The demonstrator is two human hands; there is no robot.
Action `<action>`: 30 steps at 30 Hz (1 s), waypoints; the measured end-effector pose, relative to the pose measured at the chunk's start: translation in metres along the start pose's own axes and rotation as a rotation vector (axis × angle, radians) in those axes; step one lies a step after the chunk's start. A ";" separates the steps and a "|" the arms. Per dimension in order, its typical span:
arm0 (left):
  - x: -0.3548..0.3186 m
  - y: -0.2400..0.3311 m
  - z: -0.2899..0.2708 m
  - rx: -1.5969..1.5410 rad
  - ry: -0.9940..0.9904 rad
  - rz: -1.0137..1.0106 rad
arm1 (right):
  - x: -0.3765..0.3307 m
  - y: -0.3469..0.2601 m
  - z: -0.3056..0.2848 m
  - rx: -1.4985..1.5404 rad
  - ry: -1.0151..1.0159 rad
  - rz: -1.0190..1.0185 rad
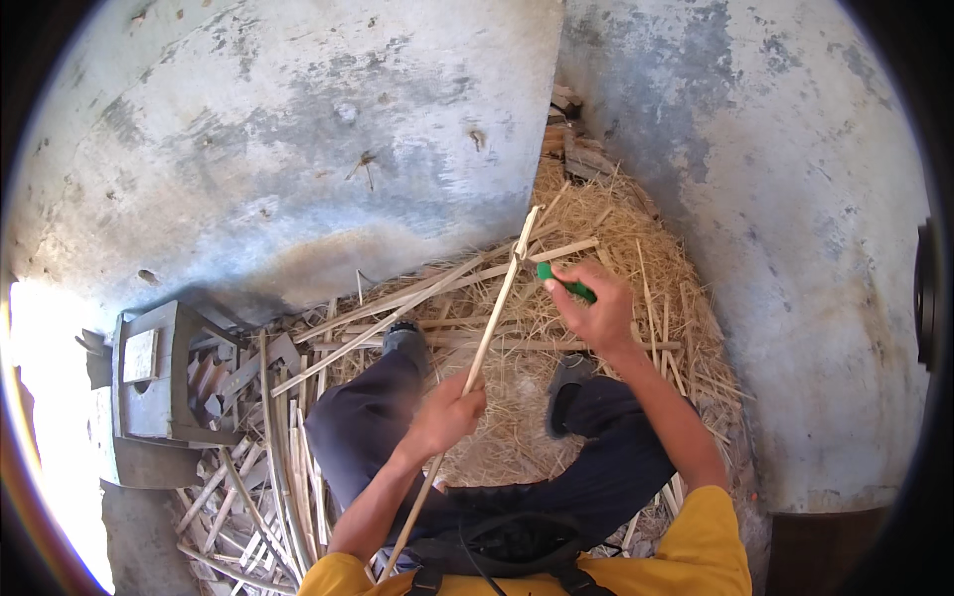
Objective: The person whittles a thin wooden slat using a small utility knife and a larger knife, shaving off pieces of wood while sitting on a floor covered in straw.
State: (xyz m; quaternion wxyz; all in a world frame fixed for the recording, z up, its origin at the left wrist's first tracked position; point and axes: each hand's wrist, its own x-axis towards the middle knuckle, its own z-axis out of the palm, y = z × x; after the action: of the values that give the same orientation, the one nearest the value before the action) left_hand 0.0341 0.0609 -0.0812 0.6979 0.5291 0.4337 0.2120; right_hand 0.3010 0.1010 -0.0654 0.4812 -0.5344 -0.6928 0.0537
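A long, pale wooden stick (pixel 489 333) slants up and away from beside my lap. My left hand (pixel 447 412) is closed round it below its middle. Near the far end, a thin shaving or split strip curls off the stick. In my right hand (pixel 601 303) is a hand tool with a green handle (pixel 574 289), gripped by closed fingers. Its front end meets the stick just below the curl; the working part there is too small to make out.
Straw-like shavings (pixel 636 214) cover the ground between my feet and the far corner. Several loose wooden strips (pixel 288 467) lie at the left and across the front. A grey wooden box (pixel 164 368) stands at the left. Worn plastered walls (pixel 328 129) close in ahead and right (pixel 795 248).
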 end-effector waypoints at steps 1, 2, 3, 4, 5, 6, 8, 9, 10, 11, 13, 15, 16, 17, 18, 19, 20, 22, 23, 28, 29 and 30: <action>0.002 -0.002 -0.002 0.040 0.016 -0.007 | 0.008 0.003 -0.006 -0.064 0.018 -0.024; 0.004 -0.004 -0.007 0.081 0.041 -0.014 | 0.016 0.006 -0.010 -0.120 0.035 -0.053; 0.006 -0.005 -0.010 0.122 0.066 -0.020 | 0.019 0.007 -0.011 -0.144 0.026 -0.072; 0.008 -0.006 -0.009 0.127 0.075 -0.015 | 0.021 0.007 -0.012 -0.166 0.015 -0.092; 0.006 -0.007 -0.008 0.186 0.073 -0.024 | 0.021 0.009 -0.009 -0.179 0.013 -0.101; 0.003 -0.006 -0.004 0.252 0.062 -0.029 | 0.023 0.036 -0.007 -0.144 0.081 0.021; -0.006 -0.012 0.003 0.277 0.001 -0.022 | 0.051 0.088 -0.037 -0.191 0.118 0.375; -0.010 -0.017 0.007 0.245 -0.062 -0.004 | 0.061 0.104 -0.065 -0.280 0.101 0.614; -0.010 -0.015 0.007 0.215 -0.121 0.024 | 0.053 0.128 -0.085 -0.297 0.205 0.534; -0.003 -0.014 0.007 0.196 -0.095 0.021 | 0.046 0.147 -0.097 -0.320 0.297 0.445; 0.010 -0.025 0.001 0.140 -0.028 -0.010 | 0.040 0.141 -0.102 -0.205 0.309 0.457; 0.009 -0.026 -0.002 0.078 -0.029 0.025 | 0.035 0.131 -0.091 -0.080 0.315 0.459; 0.008 -0.025 0.000 0.084 -0.026 0.069 | 0.036 0.128 -0.084 -0.025 0.314 0.432; 0.008 -0.019 0.003 0.092 -0.028 0.113 | 0.037 0.119 -0.078 0.027 0.319 0.408; 0.006 -0.013 0.004 0.088 -0.013 0.102 | 0.037 0.108 -0.072 0.062 0.250 0.395; 0.003 -0.006 0.005 0.084 0.002 0.091 | 0.033 0.095 -0.065 0.096 0.181 0.381; 0.004 -0.002 0.008 0.074 0.009 0.088 | 0.031 0.081 -0.065 0.118 0.113 0.363; 0.007 -0.002 0.008 0.048 0.020 0.106 | 0.028 0.058 -0.057 0.107 0.038 0.298; 0.008 -0.002 0.009 0.036 0.019 0.112 | 0.025 0.048 -0.055 0.099 0.003 0.271; 0.006 0.000 0.012 -0.007 0.047 0.168 | 0.011 0.008 -0.038 0.112 -0.208 0.114; 0.005 0.001 0.011 0.014 0.069 0.180 | 0.007 0.003 -0.031 0.107 -0.250 0.065; 0.006 0.003 0.012 0.034 0.083 0.179 | 0.002 -0.003 -0.023 0.126 -0.182 -0.041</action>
State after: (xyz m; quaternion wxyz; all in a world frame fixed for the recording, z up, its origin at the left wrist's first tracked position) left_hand 0.0476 0.0598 -0.0800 0.6483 0.5684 0.4168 0.2878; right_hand 0.3161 0.0911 -0.0501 0.4498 -0.4818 -0.7397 0.1358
